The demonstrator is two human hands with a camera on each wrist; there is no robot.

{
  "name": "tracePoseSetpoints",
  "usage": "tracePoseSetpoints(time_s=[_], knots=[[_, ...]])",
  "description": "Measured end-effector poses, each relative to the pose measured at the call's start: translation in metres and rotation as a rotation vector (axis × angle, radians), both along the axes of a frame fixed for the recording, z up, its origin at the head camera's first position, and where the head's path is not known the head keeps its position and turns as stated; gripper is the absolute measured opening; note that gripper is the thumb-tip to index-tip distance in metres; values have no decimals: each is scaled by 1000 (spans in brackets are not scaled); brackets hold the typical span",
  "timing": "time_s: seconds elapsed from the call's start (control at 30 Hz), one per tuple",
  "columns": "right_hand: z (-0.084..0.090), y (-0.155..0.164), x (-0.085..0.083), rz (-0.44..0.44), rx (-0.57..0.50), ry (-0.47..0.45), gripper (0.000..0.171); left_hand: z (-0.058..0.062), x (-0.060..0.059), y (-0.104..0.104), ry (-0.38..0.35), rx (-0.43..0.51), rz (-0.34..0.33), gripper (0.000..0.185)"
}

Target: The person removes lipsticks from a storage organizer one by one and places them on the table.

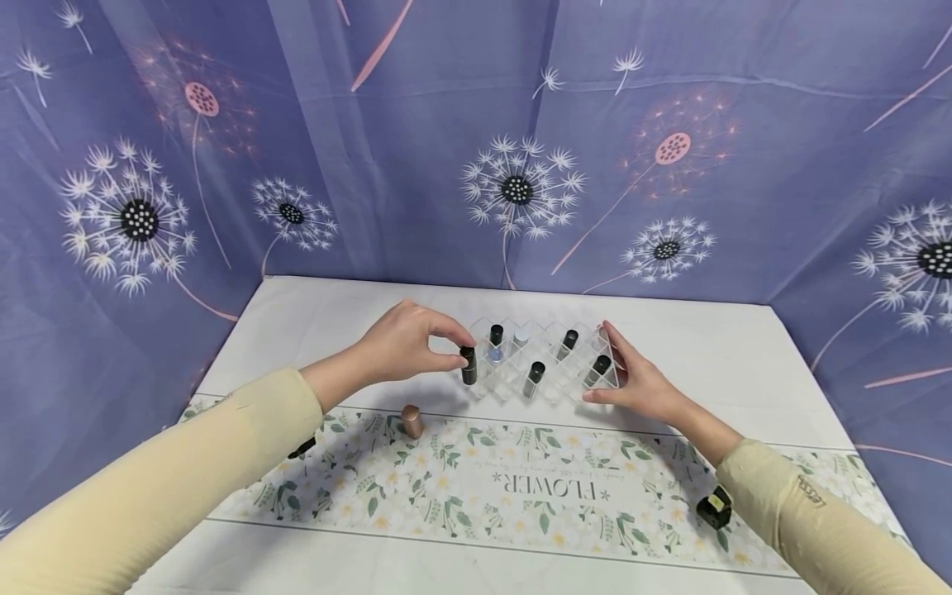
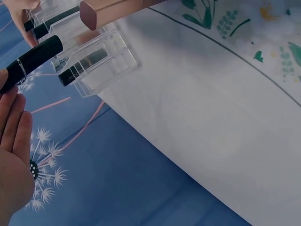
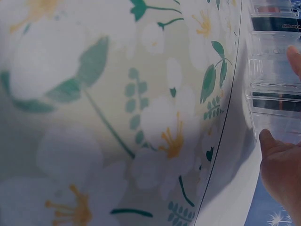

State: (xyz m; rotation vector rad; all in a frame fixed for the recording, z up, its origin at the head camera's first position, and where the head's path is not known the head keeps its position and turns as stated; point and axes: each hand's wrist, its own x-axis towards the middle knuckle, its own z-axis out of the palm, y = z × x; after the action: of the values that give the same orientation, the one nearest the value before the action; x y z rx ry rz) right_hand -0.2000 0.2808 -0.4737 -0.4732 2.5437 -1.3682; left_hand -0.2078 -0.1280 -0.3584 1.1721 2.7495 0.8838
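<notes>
A clear plastic organizer point(image 1: 549, 388) with slanted cells stands at the middle of the white table; several dark-capped tubes sit in it. My left hand point(image 1: 405, 343) pinches a black tube point(image 1: 468, 365) at the organizer's left end, its base at a cell. In the left wrist view the black tube point(image 2: 33, 61) lies between my fingertips beside the organizer point(image 2: 101, 59). My right hand point(image 1: 632, 380) rests with straight fingers against the organizer's right side, thumb at the front corner. The right wrist view shows the thumb point(image 3: 270, 143) against the clear wall point(image 3: 273, 89).
A rose-gold tube point(image 1: 411, 421) stands on the floral runner point(image 1: 476, 487) near my left forearm. A dark item point(image 1: 301, 449) lies by the left sleeve. A black and gold bottle point(image 1: 714, 507) lies near my right sleeve. A dandelion-print blue curtain encloses the table.
</notes>
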Motion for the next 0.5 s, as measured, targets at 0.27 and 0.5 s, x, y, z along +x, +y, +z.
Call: tracePoseSetpoints(time_s=[0.27,0.5], knots=[[-3,3,-2,1,9,-7,128,0,8,-8,6,11,-1,21],[-5,4,-3,2,11,-7,129,0,18,-14,-17,13,-11,21]])
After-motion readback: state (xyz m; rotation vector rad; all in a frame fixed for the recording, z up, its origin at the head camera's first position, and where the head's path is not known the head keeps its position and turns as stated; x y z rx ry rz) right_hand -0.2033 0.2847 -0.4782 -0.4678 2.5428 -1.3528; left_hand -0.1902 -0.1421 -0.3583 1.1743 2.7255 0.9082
